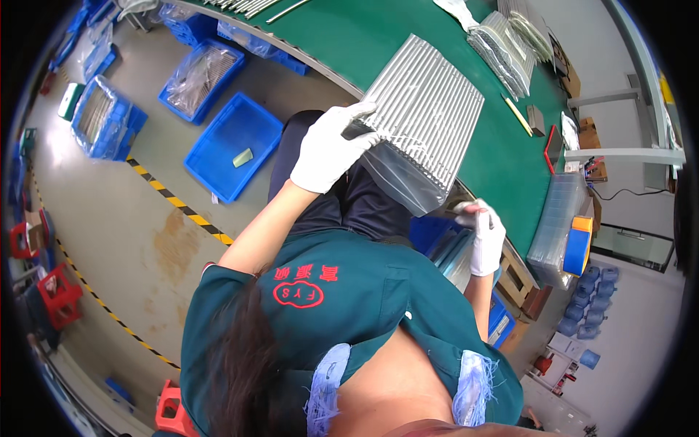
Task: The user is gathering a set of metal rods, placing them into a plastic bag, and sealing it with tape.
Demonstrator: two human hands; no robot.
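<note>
Left hand (328, 149) grips our clear bag of metal rods (422, 120) at its edge; right hand (484, 233) pinches, seemingly, the bag's lower corner.

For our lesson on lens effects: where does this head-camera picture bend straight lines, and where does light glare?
Head view: the green table's edge curves, and the striped floor tape bows toward the dark round rim; glare whitens the floor at left and the plastic bag held by the gloved left hand.
</note>
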